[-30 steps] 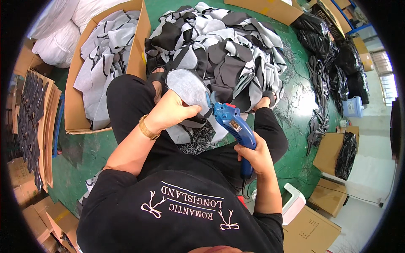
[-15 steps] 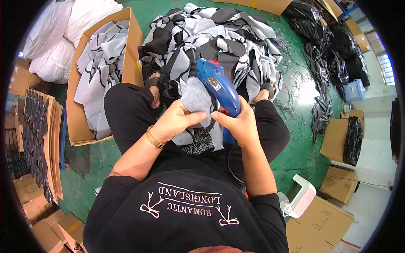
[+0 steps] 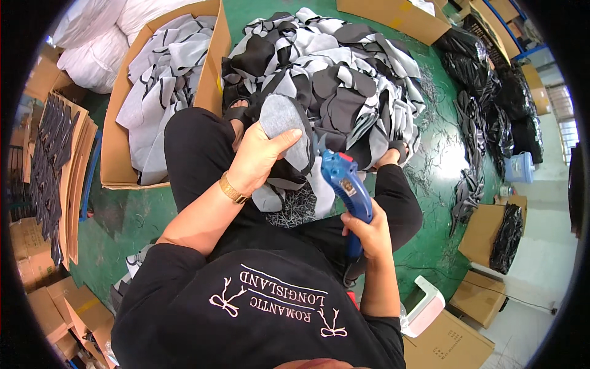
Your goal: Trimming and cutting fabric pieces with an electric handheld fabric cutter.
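My left hand (image 3: 257, 155) pinches a rounded grey fabric piece (image 3: 281, 115) with a dark edge, thumb on top. In my right hand (image 3: 371, 231) is a pair of blue electric scissors (image 3: 348, 182) with a red switch, fingers wrapped round its handle. The small blades point away from me, close to the fabric's right edge; whether they touch it I cannot tell. Between my knees lie thin trimmed fabric strips (image 3: 294, 208). Just beyond is a big heap of grey and black fabric pieces (image 3: 344, 92).
Left of the heap stands a cardboard box (image 3: 214, 80) holding more fabric. White sacks (image 3: 98, 61) sit behind it. Black plastic bags (image 3: 470, 74) and dark scraps (image 3: 470, 160) lie to the right. A white-and-pink object (image 3: 425, 306) stands by my right elbow, near flat cardboard (image 3: 452, 344).
The electric scissors have drawn back and right, away from my left hand. My left hand has lifted the fabric piece slightly farther out. The whole view has shifted a little.
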Tool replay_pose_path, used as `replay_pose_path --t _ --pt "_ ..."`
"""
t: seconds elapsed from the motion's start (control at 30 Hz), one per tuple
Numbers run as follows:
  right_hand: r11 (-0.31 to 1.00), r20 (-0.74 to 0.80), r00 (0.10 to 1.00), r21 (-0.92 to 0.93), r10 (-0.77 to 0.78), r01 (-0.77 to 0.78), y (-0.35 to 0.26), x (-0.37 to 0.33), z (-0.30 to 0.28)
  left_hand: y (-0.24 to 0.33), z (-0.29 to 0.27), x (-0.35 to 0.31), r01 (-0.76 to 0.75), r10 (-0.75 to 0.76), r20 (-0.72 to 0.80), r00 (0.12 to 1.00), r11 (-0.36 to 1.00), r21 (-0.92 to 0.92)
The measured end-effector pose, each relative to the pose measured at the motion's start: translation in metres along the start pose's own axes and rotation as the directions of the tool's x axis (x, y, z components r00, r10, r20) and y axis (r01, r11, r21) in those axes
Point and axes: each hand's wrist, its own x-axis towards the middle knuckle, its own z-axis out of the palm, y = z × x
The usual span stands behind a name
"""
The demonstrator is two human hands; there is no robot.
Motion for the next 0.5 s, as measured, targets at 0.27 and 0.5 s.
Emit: replay_pose_path --t 0.27,0.5 --pt "0.998 0.022 0.999 -0.053 0.032 -0.03 0.005 -0.005 0.0 0.008 0.003 -0.005 -0.055 0.051 0.073 0.996 0.998 0.043" --pt "0.996 0.015 1.0 -0.088 0.014 -0.013 -0.006 -0.007 0.001 0.013 0.004 -0.013 -0.103 0.089 0.121 0.989 0.987 0.122"
